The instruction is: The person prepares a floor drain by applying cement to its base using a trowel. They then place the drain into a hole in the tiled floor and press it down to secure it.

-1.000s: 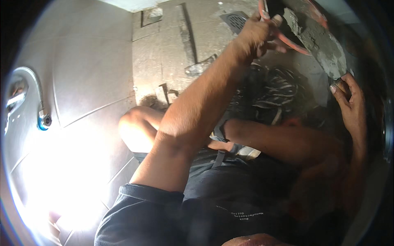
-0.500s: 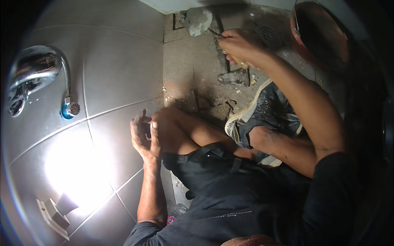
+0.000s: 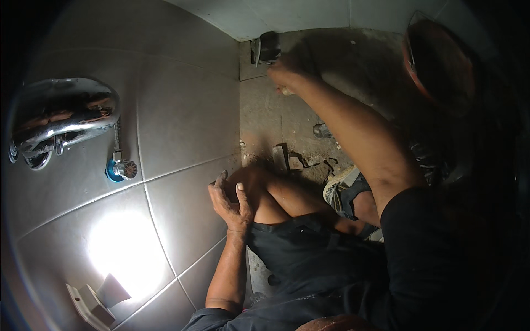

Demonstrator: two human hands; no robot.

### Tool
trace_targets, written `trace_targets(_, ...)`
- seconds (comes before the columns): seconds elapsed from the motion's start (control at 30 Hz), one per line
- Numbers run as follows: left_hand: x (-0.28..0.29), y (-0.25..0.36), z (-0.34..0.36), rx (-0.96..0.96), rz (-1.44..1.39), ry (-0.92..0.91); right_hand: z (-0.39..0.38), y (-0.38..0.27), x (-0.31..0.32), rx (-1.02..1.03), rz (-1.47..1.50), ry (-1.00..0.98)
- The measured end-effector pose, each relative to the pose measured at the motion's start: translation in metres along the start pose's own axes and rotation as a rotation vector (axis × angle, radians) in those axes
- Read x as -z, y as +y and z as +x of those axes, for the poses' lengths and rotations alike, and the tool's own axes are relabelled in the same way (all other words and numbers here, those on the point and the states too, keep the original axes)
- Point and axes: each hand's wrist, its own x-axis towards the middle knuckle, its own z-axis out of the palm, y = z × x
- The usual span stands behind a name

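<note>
My right hand [image 3: 290, 77] reaches into the far corner of the floor, its fingers wrapped round the pale handle of a trowel. The trowel's dark blade [image 3: 270, 46] is tilted at a square gap in the floor [image 3: 253, 55] by the wall, where some grey mortar shows along its left edge. Above my bent knee, beside the tiled wall, my left hand [image 3: 231, 206] is raised with its fingers apart and nothing in it. Beyond my shoe lies a dark block-like piece [image 3: 322, 131], partly covered by my right forearm.
A reddish bucket [image 3: 411, 66] with a wire handle stands at the far right. Broken tile pieces [image 3: 280, 157] and rubble lie near my knee. On the left wall are a chrome shower heater [image 3: 72, 110], a valve [image 3: 126, 169] and a bright lamp [image 3: 99, 300].
My right hand has moved left toward the corner, and the trowel has turned from showing mortar on its face to a dark tilted blade. The whole view has shifted. My left hand remains open.
</note>
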Motion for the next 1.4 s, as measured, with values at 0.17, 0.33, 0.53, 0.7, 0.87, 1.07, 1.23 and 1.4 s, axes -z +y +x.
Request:
trace_targets(0.17, 0.020, -0.002, -0.008, 0.049, 0.016, 0.047, -0.054, -0.108, 0.052, 0.348, -0.741, -0.135)
trace_targets(0.33, 0.011, 0.000, -0.002, 0.020, -0.014, 0.030, -0.034, -0.081, 0.037, 0.359, -0.722, 0.009)
trace_targets(0.53, 0.012, -0.004, -0.005, 0.062, -0.005, 0.021, -0.011, -0.103, 0.017, -0.334, 0.476, 0.187)
trace_targets(0.7, 0.013, -0.001, -0.003, 0.061, 0.005, 0.006, -0.009, -0.110, 0.033, -0.149, 0.151, 0.202)
trace_targets(0.87, 0.010, 0.001, -0.001, 0.049, -0.013, 0.017, -0.011, -0.111, 0.056, -0.157, 0.181, 0.154)
trace_targets(1.07, 0.014, 0.003, -0.001, 0.070, -0.007, 0.032, -0.052, -0.121, 0.086, -0.190, 0.305, 0.015)
trace_targets(1.23, 0.013, 0.004, 0.000, 0.083, -0.004, -0.013, -0.049, -0.071, 0.085, -0.191, 0.491, 0.103)
trace_targets(1.4, 0.012, 0.002, 0.000, 0.078, 0.005, -0.009, -0.036, -0.056, 0.098, -0.210, 0.506, 0.105)
